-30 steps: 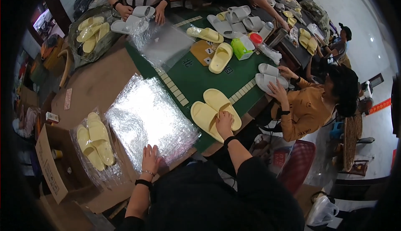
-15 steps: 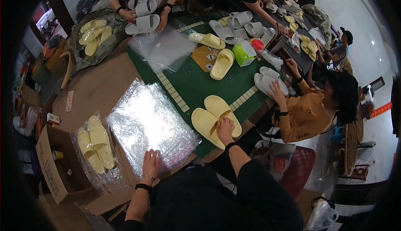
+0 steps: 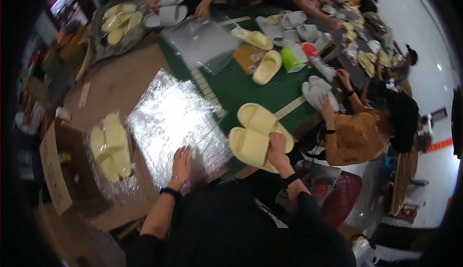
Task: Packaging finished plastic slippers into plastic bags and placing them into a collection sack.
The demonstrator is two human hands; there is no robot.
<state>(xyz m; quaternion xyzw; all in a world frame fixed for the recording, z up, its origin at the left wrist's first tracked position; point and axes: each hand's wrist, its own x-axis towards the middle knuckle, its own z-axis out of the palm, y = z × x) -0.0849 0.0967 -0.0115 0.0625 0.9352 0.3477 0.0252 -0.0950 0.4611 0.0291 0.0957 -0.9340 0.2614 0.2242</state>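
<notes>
My right hand (image 3: pixel 277 152) is closed on a pair of pale yellow slippers (image 3: pixel 251 144), with its fingers at the straps. The slippers lie side by side and tilt at the near edge of the green mat (image 3: pixel 231 93). My left hand (image 3: pixel 180 164) rests with its fingers stretched out on the near edge of a stack of shiny clear plastic bags (image 3: pixel 166 117). To the left of the stack, another yellow pair (image 3: pixel 112 149) lies inside a clear bag.
An open cardboard box (image 3: pixel 55 170) stands at the left. Loose yellow slippers (image 3: pixel 267 67), grey slippers (image 3: pixel 289 28) and a green-and-white packet (image 3: pixel 292 58) occupy the far mat. A co-worker in an orange top (image 3: pixel 357 134) handles grey slippers at the right; another person (image 3: pixel 202 9) holds grey ones at the far side.
My right hand has closed on the yellow pair and tilted it up, shifting it slightly right. My left hand remains at the bags' near edge. The whole view has shifted a little.
</notes>
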